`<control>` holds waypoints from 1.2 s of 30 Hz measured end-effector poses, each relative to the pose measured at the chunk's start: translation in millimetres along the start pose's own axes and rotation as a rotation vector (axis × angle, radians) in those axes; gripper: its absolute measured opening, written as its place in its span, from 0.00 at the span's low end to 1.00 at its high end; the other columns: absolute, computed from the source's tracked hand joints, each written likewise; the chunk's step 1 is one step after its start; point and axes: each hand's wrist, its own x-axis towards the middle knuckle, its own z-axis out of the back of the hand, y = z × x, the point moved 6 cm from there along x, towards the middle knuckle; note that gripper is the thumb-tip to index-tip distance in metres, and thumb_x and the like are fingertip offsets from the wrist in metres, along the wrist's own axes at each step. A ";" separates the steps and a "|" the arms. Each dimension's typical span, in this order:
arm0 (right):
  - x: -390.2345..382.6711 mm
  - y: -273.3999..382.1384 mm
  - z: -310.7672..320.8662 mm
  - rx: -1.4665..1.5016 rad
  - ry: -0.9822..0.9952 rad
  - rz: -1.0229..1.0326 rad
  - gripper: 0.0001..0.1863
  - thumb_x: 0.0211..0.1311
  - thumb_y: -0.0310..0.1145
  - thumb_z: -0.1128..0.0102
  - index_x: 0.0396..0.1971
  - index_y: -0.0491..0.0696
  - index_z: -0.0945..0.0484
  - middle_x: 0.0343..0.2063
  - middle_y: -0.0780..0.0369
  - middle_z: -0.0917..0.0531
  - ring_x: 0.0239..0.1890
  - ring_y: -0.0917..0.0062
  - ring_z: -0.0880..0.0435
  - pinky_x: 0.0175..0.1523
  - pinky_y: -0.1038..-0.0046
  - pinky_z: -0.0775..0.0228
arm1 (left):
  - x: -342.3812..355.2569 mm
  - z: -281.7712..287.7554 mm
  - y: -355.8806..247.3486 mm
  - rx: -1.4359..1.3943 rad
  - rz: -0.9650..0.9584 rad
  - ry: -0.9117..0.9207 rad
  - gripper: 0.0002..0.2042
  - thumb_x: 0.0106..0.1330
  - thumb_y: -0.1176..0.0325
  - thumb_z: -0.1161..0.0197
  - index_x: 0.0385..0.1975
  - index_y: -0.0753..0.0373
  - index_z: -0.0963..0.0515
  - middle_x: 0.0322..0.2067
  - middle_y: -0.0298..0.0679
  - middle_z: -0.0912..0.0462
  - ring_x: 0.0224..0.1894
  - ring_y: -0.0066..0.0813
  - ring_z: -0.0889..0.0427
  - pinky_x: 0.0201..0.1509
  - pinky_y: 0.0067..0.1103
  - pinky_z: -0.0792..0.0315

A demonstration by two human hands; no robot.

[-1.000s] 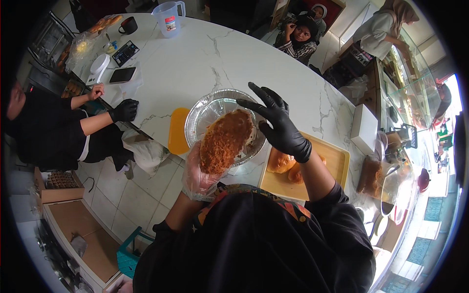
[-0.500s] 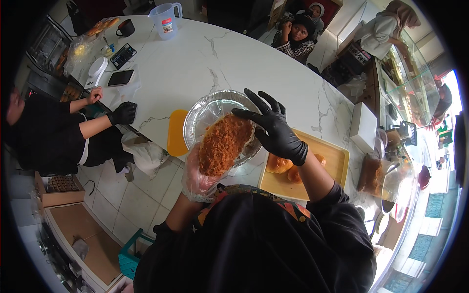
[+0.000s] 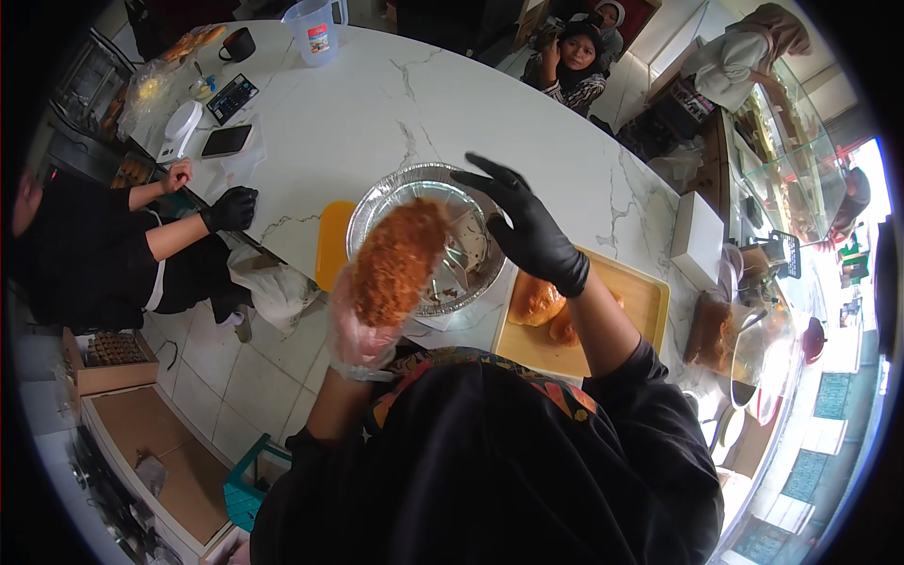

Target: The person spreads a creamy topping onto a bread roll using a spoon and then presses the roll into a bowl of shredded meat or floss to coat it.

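My left hand (image 3: 363, 331), in a clear plastic glove, holds a long bread bun (image 3: 400, 259) by its lower end. The bun is coated in orange-brown shreds and slightly blurred. It is raised over the left part of a round foil pan (image 3: 363, 205), where dark crumbs and some shreds lie on the bottom. My right hand (image 3: 539, 243), in a black glove, hovers over the pan's right rim with fingers apart and nothing in them. Beneath my right forearm sits a yellowish tray (image 3: 621, 325) with several shiny golden buns (image 3: 535, 303).
A yellow lid or board (image 3: 334, 247) lies left of the pan. At left, a co-worker's black-gloved hand (image 3: 229, 209) rests by the table edge. A phone (image 3: 227, 140), a white scale (image 3: 181, 127) and a measuring jug (image 3: 314, 36) stand farther back. A white box (image 3: 698, 241) is at right.
My left hand has moved the coated bun left, away from my right hand, uncovering more of the pan's inside. My right hand stays over the pan's right side, its fingers apart.
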 end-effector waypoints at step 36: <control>-17.1 -65.0 -69.0 -0.417 0.225 0.054 0.06 0.41 0.30 0.40 0.24 0.50 0.21 0.27 0.61 0.19 0.30 0.69 0.20 0.38 0.70 0.25 | 15.4 -29.9 -7.0 -0.263 -0.060 0.127 0.22 0.66 0.60 0.50 0.56 0.67 0.36 0.55 0.49 0.32 0.58 0.43 0.32 0.64 0.41 0.39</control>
